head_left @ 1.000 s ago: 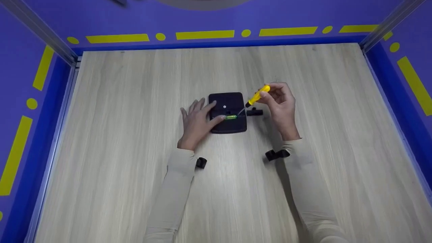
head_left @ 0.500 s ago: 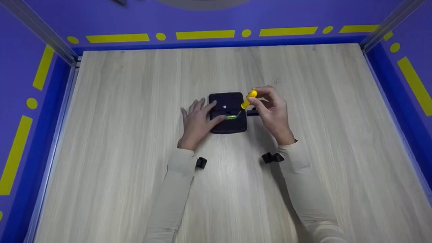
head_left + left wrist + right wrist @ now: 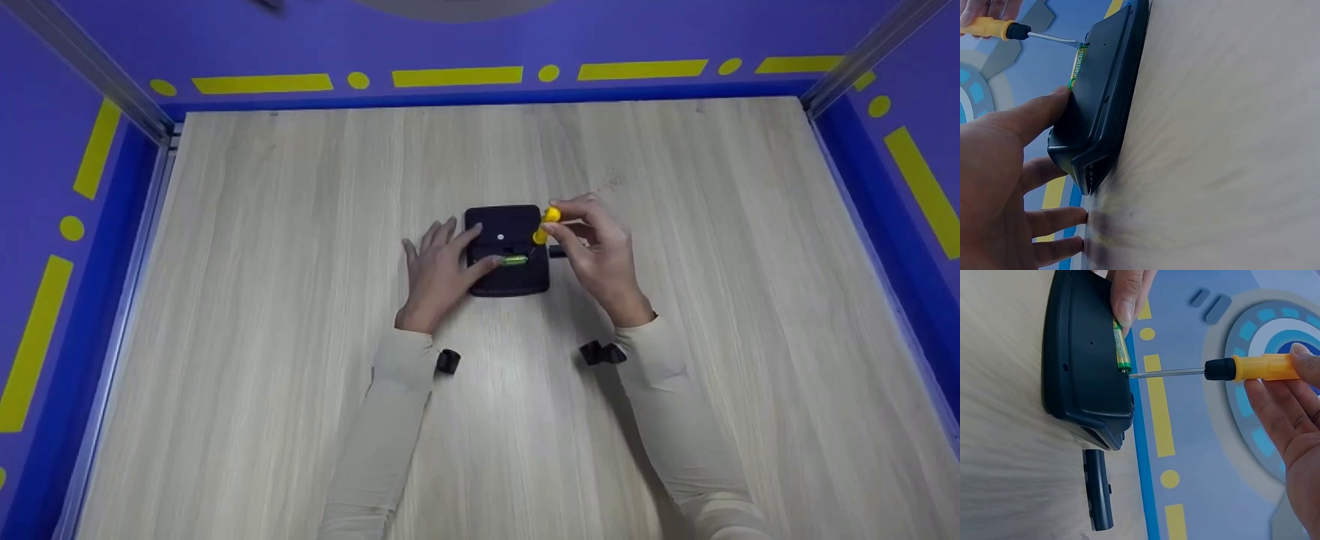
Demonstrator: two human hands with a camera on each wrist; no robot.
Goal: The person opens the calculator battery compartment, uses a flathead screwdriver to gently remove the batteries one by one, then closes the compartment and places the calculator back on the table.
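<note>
The screwdriver stands nearly upright over the device, its long axis steep to the table, its tip pointing down and its yellow butt up, leaning slightly toward the table's far right corner. The tip is at the right end of the battery; whether it touches cannot be told. The right hand grips the handle between thumb and fingers. The device lies about midway between the table's left and right edges, its sides running roughly toward the far edge. The battery sits in the device's slot, its long axis nearly parallel to the far edge. The left hand grasps nothing: its fingers are spread at the device's left side, the thumb reaching over the face to the battery's left end and covering part of it. The cover lies on the table just right of the device, its long axis pointing toward the right edge; the right hand partly hides it from the head camera.
</note>
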